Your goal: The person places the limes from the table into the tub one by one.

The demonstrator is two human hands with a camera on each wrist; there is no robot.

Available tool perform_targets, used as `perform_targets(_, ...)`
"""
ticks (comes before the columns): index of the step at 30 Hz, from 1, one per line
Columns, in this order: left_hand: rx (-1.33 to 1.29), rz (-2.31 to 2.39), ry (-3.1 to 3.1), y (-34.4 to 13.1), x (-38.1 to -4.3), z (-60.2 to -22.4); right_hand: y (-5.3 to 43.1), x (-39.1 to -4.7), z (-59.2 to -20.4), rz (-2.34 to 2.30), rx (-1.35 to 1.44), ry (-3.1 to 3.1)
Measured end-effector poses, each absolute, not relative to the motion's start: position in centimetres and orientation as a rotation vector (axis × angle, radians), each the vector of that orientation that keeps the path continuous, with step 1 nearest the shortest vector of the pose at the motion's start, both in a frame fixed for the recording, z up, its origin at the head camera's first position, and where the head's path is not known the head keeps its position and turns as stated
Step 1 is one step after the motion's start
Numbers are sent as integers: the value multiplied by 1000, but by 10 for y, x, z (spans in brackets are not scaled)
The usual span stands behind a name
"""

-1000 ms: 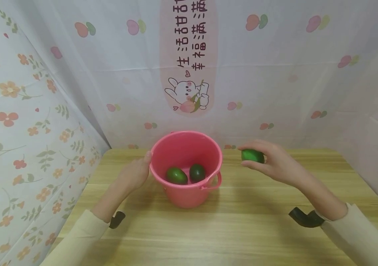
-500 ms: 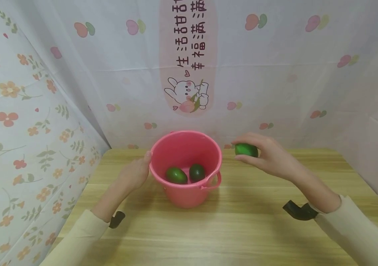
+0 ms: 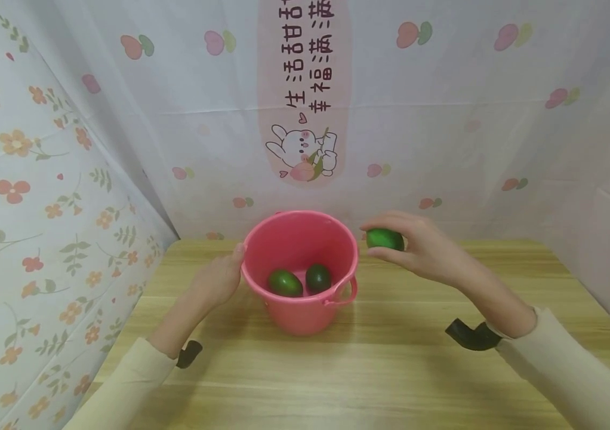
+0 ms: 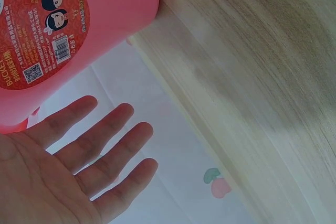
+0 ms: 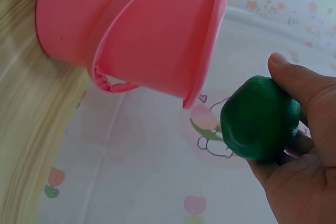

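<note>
A pink bucket (image 3: 302,316) stands upright on the table, with two dark green oval fruits inside: the left fruit (image 3: 285,283) and the right fruit (image 3: 318,279). My left hand (image 3: 216,279) rests at the bucket's left rim with its thumb; in the left wrist view the fingers of that hand (image 4: 79,166) are straight and spread beside the labelled bucket wall (image 4: 121,19). To the right of the rim, above the table, my right hand (image 3: 434,251) holds a green oval fruit (image 3: 385,239) between thumb and fingers. The right wrist view shows this fruit (image 5: 260,119) close up, apart from the bucket.
The wood-grain table (image 3: 391,376) reaches back to a printed white curtain (image 3: 203,143). A floral cloth (image 3: 42,239) hangs along the left side. The bucket's handle (image 3: 345,298) hangs down at its front right. A black strap piece (image 3: 471,334) sits at the right wrist.
My right hand has moved left and slightly up with the green oval fruit, nearer the bucket's rim. The left hand, the bucket and the two fruits inside have stayed in place.
</note>
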State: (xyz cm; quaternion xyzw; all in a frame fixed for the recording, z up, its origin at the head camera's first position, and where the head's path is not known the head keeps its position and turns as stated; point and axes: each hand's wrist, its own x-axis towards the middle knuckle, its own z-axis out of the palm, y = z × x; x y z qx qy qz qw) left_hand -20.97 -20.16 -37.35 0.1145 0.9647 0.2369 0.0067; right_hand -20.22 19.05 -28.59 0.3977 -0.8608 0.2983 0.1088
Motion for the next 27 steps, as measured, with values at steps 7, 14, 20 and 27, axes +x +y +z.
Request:
perform_targets(7,354,731,3025,-202,-210,-374,179,-203,-282,902,1216,-2509)
perform_targets(14,359,729,3025,-201,-210,-374,166,-203,-277,965,1244,-2508)
perform_targets(20,354,718,3026,-201,-211,-373,154,-204,-274,978,1288,-2499)
perform_targets(27,343,726,3025,-201,-211,-373,140,-207,-276,953,1325,-2497)
